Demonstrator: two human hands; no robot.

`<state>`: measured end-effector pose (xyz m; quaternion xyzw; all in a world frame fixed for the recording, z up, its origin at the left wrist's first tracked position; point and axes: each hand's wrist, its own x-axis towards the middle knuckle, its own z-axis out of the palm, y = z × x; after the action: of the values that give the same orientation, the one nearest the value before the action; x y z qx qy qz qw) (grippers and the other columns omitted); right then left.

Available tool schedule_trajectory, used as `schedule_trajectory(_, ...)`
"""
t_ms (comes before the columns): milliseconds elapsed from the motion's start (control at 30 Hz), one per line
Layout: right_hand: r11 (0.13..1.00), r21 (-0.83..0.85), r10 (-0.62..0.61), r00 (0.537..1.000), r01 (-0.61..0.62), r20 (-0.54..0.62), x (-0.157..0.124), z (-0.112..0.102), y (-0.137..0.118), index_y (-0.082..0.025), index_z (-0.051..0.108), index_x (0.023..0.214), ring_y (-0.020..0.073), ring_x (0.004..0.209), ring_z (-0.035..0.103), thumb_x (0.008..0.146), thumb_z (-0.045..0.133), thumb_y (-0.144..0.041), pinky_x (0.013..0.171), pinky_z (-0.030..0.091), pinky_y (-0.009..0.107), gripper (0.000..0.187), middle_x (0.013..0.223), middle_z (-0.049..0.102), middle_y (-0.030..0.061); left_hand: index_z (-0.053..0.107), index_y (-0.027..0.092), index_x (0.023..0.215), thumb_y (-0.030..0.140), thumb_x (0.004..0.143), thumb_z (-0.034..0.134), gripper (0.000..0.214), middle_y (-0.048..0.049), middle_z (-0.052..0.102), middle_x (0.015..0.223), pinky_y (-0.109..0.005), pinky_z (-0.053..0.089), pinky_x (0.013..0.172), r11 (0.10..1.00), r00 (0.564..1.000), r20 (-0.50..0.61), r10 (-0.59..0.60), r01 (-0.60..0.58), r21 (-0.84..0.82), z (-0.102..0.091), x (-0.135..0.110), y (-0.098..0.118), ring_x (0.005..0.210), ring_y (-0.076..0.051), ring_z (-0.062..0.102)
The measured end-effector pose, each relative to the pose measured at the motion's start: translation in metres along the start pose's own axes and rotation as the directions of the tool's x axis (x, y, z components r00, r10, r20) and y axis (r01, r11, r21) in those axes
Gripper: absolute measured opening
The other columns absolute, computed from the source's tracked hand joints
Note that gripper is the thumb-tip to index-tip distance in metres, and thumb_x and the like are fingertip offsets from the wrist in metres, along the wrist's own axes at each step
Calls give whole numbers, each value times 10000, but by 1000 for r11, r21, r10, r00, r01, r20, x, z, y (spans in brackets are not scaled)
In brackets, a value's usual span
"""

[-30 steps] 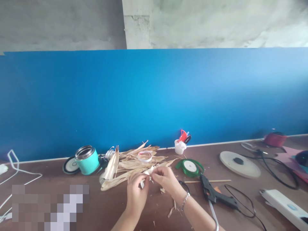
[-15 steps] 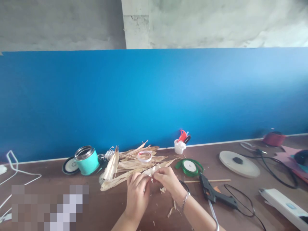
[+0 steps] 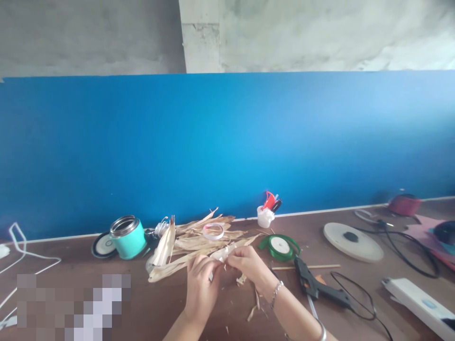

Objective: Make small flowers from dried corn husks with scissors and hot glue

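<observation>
Low in the middle of the view, my left hand (image 3: 199, 285) and my right hand (image 3: 249, 265) meet over the brown table (image 3: 149, 308). Both pinch a small pale piece of dried corn husk (image 3: 219, 257) between their fingertips. The right wrist wears a bracelet. Just behind the hands lies a pile of dried corn husks (image 3: 194, 241) with a roll of clear tape (image 3: 213, 231) resting on it. Husk scraps (image 3: 253, 310) lie on the table below the hands.
A teal tin can (image 3: 128, 237) stands left of the husks. A green ribbon spool (image 3: 280, 246), a wooden stick (image 3: 307, 267) and a black glue gun (image 3: 316, 286) with its cord lie right. A white cup of pens (image 3: 266, 215), a white disc (image 3: 353, 242) and a white power strip (image 3: 419, 303) sit further right. A blue wall panel (image 3: 227, 142) backs the table.
My hands have drawn closer together on the husk piece and shifted slightly down and right. The white bit that showed under the left hand is now hidden.
</observation>
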<state>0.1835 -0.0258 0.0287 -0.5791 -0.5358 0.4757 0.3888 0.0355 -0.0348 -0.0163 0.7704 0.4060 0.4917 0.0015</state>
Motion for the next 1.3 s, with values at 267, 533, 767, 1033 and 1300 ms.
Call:
schedule_trajectory(267, 997, 73, -7, 997, 1, 77, -2, -5, -1, -128, 627, 535, 87, 511, 429, 634, 576, -240, 518, 298, 217, 158, 487, 530, -19, 609, 203, 781, 157, 853, 500, 139, -30, 673, 749, -353, 419, 753, 999, 999, -29, -38, 37, -16, 4, -2, -4, 754, -186, 597)
schedule_trajectory(533, 966, 255, 11, 992, -43, 125, -3, -5, -4, -137, 645, 568, 86, 512, 455, 637, 631, -288, 527, 302, 218, 167, 536, 593, -5, 633, 211, 760, 234, 852, 511, 155, -38, 676, 764, -343, 461, 759, 985, 982, -88, -169, 163, -62, 5, -5, -4, 798, -204, 616)
schedule_trajectory(767, 940, 332, 12, 978, -82, 207, 2, -4, 10, -130, 669, 620, 84, 530, 461, 588, 705, -281, 546, 308, 213, 159, 566, 612, -6, 630, 187, 736, 369, 864, 490, 263, -43, 663, 753, -301, 487, 702, 907, 930, -28, -365, 349, -235, 2, -1, -2, 740, -193, 617)
schedule_trajectory(1033, 933, 345, 34, 978, -105, 206, 0, -6, 5, -121, 646, 638, 90, 546, 484, 659, 626, -368, 527, 303, 208, 249, 579, 598, 6, 643, 201, 773, 324, 863, 504, 207, -52, 666, 791, -328, 486, 735, 950, 963, -42, -265, 253, -182, 5, -2, -6, 798, -207, 609)
schedule_trajectory(1300, 946, 318, -8, 982, -54, 189, 0, 0, 7, -138, 610, 572, 75, 510, 432, 606, 631, -255, 517, 282, 208, 124, 544, 568, -22, 616, 207, 817, 205, 874, 474, 153, -43, 669, 792, -337, 447, 744, 988, 986, -73, -149, 146, -49, 6, -4, -4, 793, -195, 607)
